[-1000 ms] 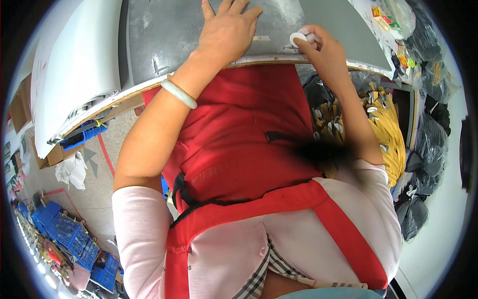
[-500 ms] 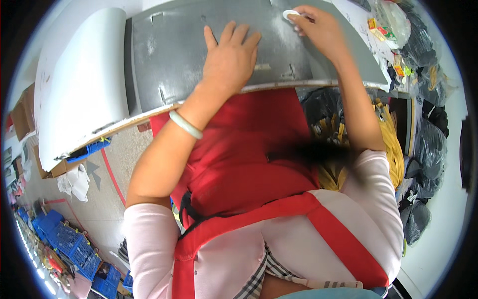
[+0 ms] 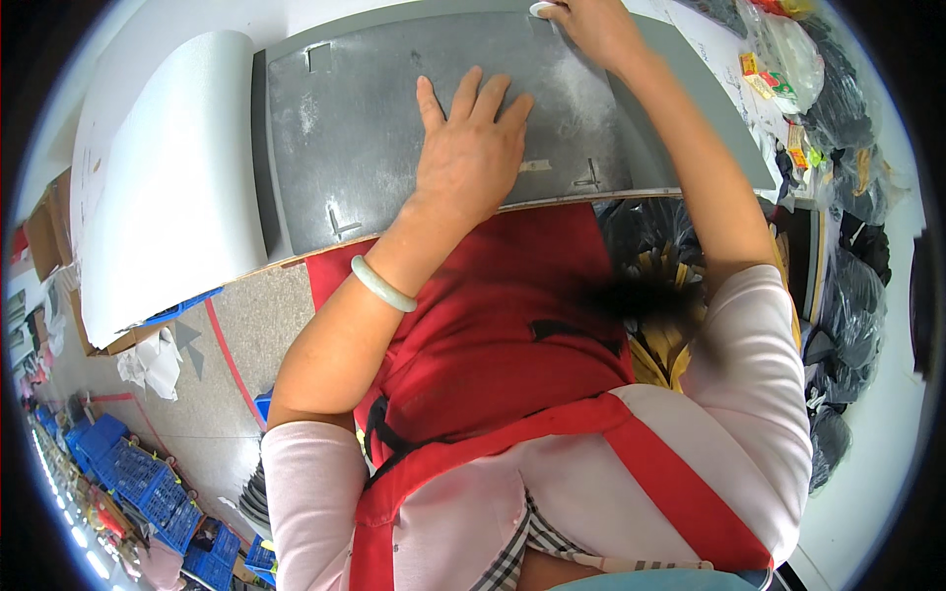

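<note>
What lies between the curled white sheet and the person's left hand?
In the head view: a narrow dark strip beside the white sheet, then the scuffed dark grey panel, on which the left hand rests.

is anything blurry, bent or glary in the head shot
Head view: fisheye bows the gray board; head view: a dark, out-of-focus blob covers part of the red apron; head view: the white sheet looks bright, the left hand fairly sharp.

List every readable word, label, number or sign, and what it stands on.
No wording is legible.
Small yellow, red and green carton: print too small.
White tabletop: dark scribbles, too small.
Small beige strip on dark grey flat sheet: any print too small.
Speckled grey floor: wordless grey arrow shape.
</note>
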Available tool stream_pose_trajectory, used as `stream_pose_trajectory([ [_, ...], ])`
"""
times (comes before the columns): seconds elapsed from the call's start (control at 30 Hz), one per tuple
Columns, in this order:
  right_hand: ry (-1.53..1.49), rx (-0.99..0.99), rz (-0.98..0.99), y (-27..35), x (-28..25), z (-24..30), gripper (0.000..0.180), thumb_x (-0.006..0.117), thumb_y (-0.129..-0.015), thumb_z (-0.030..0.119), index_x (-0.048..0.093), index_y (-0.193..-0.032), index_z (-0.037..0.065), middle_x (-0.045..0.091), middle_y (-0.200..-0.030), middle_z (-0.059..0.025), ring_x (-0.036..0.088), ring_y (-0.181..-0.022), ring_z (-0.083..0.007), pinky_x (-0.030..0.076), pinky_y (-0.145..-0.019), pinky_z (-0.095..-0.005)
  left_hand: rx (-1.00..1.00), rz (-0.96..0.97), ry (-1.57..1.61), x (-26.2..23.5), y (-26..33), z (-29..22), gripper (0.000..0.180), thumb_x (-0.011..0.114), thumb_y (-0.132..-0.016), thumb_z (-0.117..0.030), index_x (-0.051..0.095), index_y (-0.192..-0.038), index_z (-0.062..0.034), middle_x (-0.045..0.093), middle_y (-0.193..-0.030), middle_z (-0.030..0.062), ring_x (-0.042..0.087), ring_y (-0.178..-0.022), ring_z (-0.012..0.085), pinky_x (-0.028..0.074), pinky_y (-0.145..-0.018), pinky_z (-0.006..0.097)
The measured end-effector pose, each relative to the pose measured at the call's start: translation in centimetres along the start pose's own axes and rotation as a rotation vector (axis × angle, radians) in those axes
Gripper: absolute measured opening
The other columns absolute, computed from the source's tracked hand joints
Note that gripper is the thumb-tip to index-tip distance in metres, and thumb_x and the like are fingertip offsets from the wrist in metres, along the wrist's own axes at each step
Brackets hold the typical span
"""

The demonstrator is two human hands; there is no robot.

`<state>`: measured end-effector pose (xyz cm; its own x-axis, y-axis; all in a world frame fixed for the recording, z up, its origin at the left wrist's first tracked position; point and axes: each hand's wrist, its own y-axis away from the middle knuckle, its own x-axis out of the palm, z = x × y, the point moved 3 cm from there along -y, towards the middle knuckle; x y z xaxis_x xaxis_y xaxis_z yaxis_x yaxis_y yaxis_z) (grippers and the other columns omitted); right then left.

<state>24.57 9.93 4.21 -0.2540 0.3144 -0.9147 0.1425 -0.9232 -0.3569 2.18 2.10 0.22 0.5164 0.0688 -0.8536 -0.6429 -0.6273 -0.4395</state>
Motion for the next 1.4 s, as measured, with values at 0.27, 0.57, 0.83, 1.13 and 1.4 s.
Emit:
stream_pose_trajectory([
  [0.27,-0.32,0.443,-0.046,1.2,0.3,-0.8,0.018,0.067,-0.085,0.015,0.062,-0.09,-0.001,0.067,-0.075,-0.0157,0.066,-0.068,-0.0265,0.051,-0.065,-0.0388,0.019,-0.035,0.003,0.5,0.3,0.3,0.033,0.063,-0.095,-0.023,0.065,-0.127,-0.015,0.058,-0.136,0.0081,0.047,-0.136,0.0323,0.026,-0.111,0.074],
  [0.57,-0.905,0.067,0.025,0.5,-2.0,-2.3,0.017,0.069,-0.086,0.015,0.064,-0.087,-0.002,0.065,-0.073,-0.0172,0.067,-0.071,-0.0293,0.051,-0.067,-0.0419,0.011,-0.011,-0.03,0.8,0.2,-0.2,0.033,0.059,-0.098,-0.024,0.064,-0.13,-0.0153,0.057,-0.14,0.0074,0.045,-0.14,0.0309,0.026,-0.112,0.072],
  [0.83,-0.258,-0.071,0.016,-0.1,-0.1,-1.3,0.022,0.069,-0.088,0.02,0.066,-0.086,-0.001,0.067,-0.082,-0.0228,0.063,-0.077,-0.0437,0.049,-0.071,-0.0477,0.044,-0.001,-0.004,0.7,0.2,-0.1,0.037,0.06,-0.095,-0.022,0.063,-0.13,-0.0108,0.055,-0.142,0.0117,0.044,-0.141,0.0344,0.025,-0.11,0.076],
  [1.13,0.07,0.116,0.088,-0.9,-2.3,1.1,0.021,0.07,-0.087,0.02,0.068,-0.084,-0.001,0.067,-0.079,-0.0223,0.065,-0.076,-0.0381,0.049,-0.07,-0.045,0.005,-0.012,-0.116,0.7,0.8,0.4,0.032,0.059,-0.099,-0.026,0.064,-0.13,-0.0181,0.058,-0.138,0.0049,0.047,-0.137,0.028,0.029,-0.112,0.068],
  [1.4,-0.353,0.138,0.117,-3.8,1.2,6.2,0.023,0.07,-0.09,0.02,0.069,-0.09,-0.003,0.068,-0.076,-0.0173,0.061,-0.068,-0.0213,0.049,-0.066,-0.0388,0.009,-0.015,-0.078,0.9,0.7,0.4,0.035,0.06,-0.097,-0.026,0.064,-0.13,-0.0159,0.058,-0.137,0.0075,0.047,-0.137,0.0303,0.027,-0.11,0.072],
])
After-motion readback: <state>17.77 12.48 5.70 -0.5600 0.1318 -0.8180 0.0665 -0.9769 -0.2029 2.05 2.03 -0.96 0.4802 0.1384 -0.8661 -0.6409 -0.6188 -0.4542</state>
